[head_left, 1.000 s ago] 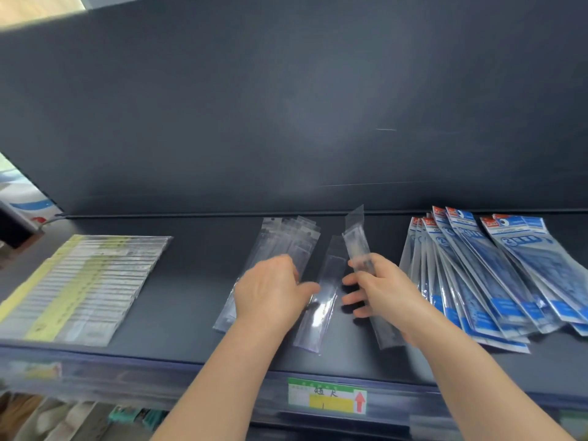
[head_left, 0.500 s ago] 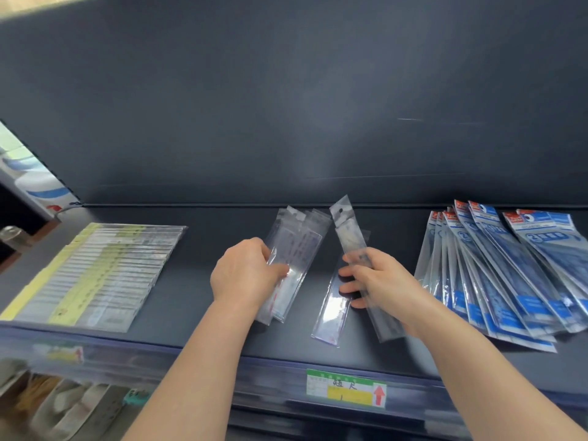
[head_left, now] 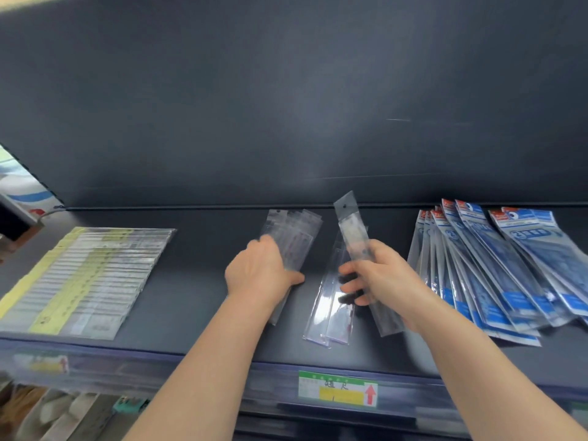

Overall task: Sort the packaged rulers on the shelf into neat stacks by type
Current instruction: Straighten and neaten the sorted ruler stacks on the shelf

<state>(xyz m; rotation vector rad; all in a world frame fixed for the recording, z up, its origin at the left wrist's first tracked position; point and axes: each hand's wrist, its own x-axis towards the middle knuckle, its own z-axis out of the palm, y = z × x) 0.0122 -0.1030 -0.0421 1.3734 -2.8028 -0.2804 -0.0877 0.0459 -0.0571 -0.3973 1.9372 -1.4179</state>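
Left hand [head_left: 261, 272] curls round a bundle of clear rulers [head_left: 294, 240], roughly three, behind and left of the price label [head_left: 337, 388]. Right hand [head_left: 378, 278] grips one tilted clear ruler [head_left: 353, 227] behind the label. Two loose clear packs [head_left: 331, 300] lie between the hands. Fanned blue packs [head_left: 496, 265] lie to the label's right and a yellow-striped stack [head_left: 86, 281] far left; neither can be counted.

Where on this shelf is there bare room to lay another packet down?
The widest bare patch of shelf lies between the yellow-striped stack and the clear stack gripped by the left hand. It is crowded from the loose clear packets past the right hand and its packet to the blue packets.
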